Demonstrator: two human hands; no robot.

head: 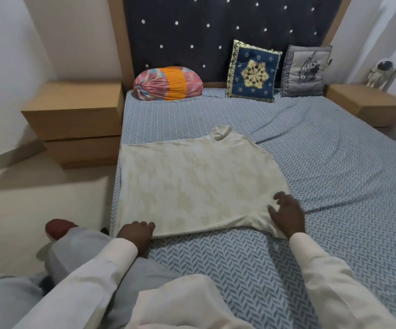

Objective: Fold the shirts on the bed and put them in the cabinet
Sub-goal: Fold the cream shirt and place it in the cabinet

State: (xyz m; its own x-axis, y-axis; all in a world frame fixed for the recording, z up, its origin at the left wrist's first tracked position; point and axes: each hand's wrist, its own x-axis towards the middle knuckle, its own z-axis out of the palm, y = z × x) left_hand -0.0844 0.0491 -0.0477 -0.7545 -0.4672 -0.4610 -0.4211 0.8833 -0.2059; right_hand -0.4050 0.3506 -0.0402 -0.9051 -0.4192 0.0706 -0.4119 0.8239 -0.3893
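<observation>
A bed covered in a blue-grey herringbone sheet [299,174] fills the view, backed by a dark navy headboard dotted with white studs [216,32]. Along the headboard lie a pink and orange striped bolster [168,83], a blue square cushion with gold embroidery [252,71] and a grey cushion with a dark floral print [304,71]. Light wooden bedside cabinets stand at either side, the left one [73,115] with two drawers and the right one [367,105] carrying a small white astronaut figure [379,72].

A cream, faintly mottled high-collared shirt [192,181] lies flat on the near left part of the bed, its collar pointing toward the headboard and its left edge along the mattress edge. The sleeves are out of sight, so the body forms a rough rectangle.

The left hand [136,231] sits at the near left hem with its fingers bent down onto the cloth edge; whether it actually pinches the fabric cannot be told. The right hand [287,214] rests on the near right corner, fingers spread and fairly straight, pressing the cloth, which puckers slightly beneath it. Both arms wear cream sleeves.
</observation>
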